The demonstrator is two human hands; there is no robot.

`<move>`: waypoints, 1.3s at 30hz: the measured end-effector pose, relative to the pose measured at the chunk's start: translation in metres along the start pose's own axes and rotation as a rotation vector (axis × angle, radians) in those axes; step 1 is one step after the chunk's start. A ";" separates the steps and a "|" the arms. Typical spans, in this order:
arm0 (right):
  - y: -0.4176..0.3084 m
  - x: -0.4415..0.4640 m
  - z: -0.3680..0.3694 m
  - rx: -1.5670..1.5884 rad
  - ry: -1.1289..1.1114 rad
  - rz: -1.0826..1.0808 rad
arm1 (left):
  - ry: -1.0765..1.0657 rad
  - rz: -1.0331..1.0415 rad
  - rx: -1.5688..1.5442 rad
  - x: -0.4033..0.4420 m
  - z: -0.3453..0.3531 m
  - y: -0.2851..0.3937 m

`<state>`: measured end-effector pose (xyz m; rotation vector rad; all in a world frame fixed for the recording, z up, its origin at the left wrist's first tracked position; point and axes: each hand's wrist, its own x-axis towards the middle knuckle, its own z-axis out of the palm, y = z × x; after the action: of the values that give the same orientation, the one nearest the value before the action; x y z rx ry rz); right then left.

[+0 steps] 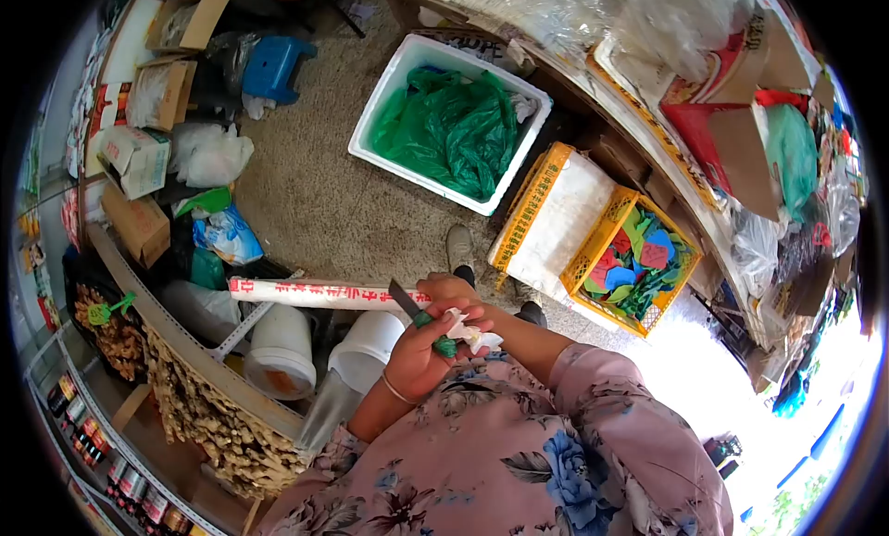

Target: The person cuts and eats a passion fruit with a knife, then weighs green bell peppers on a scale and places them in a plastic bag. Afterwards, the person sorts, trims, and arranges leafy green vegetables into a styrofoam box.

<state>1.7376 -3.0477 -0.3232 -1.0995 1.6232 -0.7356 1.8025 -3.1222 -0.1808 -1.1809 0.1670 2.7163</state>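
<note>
Left hand (421, 353): curling around a green-handled, dark-bladed knife (406, 301) and crumpled white wad (460, 326).
Right hand (444, 287): bending just beyond; opening and grip unclear.
Handling: apparently ongoing; what's done or left isn't showing.
White foam box (419, 180): holding crumpled green plastic bag (458, 124).
Yellow plastic crate (591, 243): holding flat red, blue, green pieces (639, 258).

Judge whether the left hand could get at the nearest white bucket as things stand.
Probably yes: nothing visible blocks the left hand from the bucket, which shows just beside it, though perhaps lower; the knife in the hand's grip may need setting down first.
</note>
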 end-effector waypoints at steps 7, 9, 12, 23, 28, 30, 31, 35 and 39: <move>0.007 -0.063 -0.026 -0.037 0.521 0.082 | -0.366 -0.169 0.500 -0.002 0.049 -0.003; 0.007 -0.094 -0.040 0.011 0.577 0.145 | -0.455 -0.230 0.594 -0.003 0.063 -0.012; 0.003 -0.154 -0.050 0.101 0.741 0.238 | -0.581 -0.233 0.930 0.003 0.076 -0.037; 0.003 -0.523 0.067 0.533 1.273 0.469 | -0.844 -0.612 1.314 -0.002 0.145 -0.285; 0.019 -0.681 0.215 0.926 1.573 0.582 | -0.713 -0.963 1.321 -0.027 0.171 -0.469; -0.009 -0.734 0.254 1.118 1.800 0.475 | -0.712 -1.111 1.300 -0.029 0.175 -0.534; -0.016 -0.756 0.278 1.184 1.896 0.467 | -0.718 -1.116 1.304 -0.031 0.178 -0.562; -0.014 -0.795 0.353 1.247 2.322 0.339 | -0.796 -1.188 1.343 -0.019 0.177 -0.655; 0.020 -0.804 0.366 1.303 2.575 0.295 | -0.596 -1.220 1.432 -0.008 0.187 -0.725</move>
<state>2.1476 -2.2877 -0.1381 1.9802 1.6934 -2.6931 1.8222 -2.3819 -0.0717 0.0766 0.7727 1.1348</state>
